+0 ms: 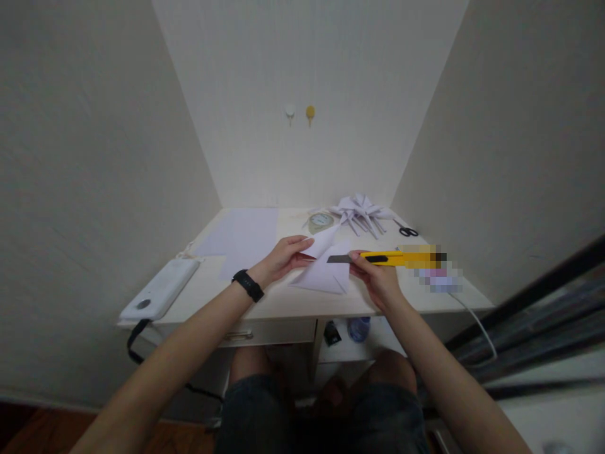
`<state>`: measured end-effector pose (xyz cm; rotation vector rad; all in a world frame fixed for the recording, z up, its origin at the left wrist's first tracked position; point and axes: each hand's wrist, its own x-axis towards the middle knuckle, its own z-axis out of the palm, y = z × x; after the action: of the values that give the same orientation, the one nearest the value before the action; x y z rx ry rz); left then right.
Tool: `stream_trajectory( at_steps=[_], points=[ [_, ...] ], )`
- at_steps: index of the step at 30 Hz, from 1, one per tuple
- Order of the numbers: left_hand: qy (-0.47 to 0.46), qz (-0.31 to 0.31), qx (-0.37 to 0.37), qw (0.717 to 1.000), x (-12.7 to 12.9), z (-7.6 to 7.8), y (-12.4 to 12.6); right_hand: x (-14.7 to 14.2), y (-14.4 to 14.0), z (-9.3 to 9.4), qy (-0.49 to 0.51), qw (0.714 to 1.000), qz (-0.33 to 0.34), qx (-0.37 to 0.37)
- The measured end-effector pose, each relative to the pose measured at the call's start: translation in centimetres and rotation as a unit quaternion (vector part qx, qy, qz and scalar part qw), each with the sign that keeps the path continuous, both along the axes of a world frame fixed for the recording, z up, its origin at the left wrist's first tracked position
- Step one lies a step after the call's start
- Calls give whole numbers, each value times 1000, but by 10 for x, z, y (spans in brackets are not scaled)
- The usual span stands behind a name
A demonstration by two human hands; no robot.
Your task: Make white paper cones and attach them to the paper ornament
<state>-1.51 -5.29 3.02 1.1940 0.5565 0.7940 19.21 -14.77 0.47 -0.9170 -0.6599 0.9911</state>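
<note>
My left hand (289, 255), with a black watch on its wrist, pinches a folded sheet of white paper (321, 275) at its left side. The sheet is held tilted just above the desk, one flap raised. A yellow box cutter (392, 258) is in my right hand (375, 277), its grey blade out and pointing left. The blade lies against the paper near the fold. Some fingers of my right hand are hidden behind the paper's right edge, so I cannot tell how far they grip it.
Loose white sheets (250, 230) lie at the desk's back left. A small clock (321, 221), a pile of folded paper shapes (362, 211) and black-handled scissors (408, 231) are along the back right. A white box-like device (163, 287) sits at left; a white cable (477, 318) hangs at right.
</note>
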Motion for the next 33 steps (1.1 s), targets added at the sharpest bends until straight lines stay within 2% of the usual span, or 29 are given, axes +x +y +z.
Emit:
stream_trajectory(
  at_steps=[3, 5, 7, 9, 12, 14, 17, 22, 25, 29, 33],
  points=[
    [-44, -16, -28, 999, -2, -11, 6, -1, 9, 2, 49, 998, -29, -22],
    [-24, -44, 6, 999, -4, -16, 7, 0, 15, 5, 73, 996, -43, -40],
    [28, -65, 84, 994, -3, -19, 7, 1, 22, 7, 91, 993, -46, -64],
    [95, -60, 178, 978, 2, -21, 6, 1, 28, 10, 103, 990, -44, -86],
    [180, 6, 305, 935, 13, -25, 7, -1, 36, 13, 113, 988, -38, -96],
    [205, 47, 342, 916, 19, -27, 11, -2, 42, 13, 115, 988, -40, -97],
    [189, 51, 313, 929, 21, -27, 21, 0, 49, 10, 107, 989, -52, -91],
    [102, 49, 146, 983, 11, -26, 32, 12, 52, -5, 33, 999, -23, -32],
    [50, 61, 76, 994, 8, -30, 33, 17, 48, -13, -69, 996, -49, -2],
    [67, 126, 76, 987, 10, -35, 31, 13, 37, -11, -253, 956, -135, 54],
    [55, 135, 70, 987, 15, -37, 27, -5, 26, -2, -376, 914, -140, 63]
  ],
)
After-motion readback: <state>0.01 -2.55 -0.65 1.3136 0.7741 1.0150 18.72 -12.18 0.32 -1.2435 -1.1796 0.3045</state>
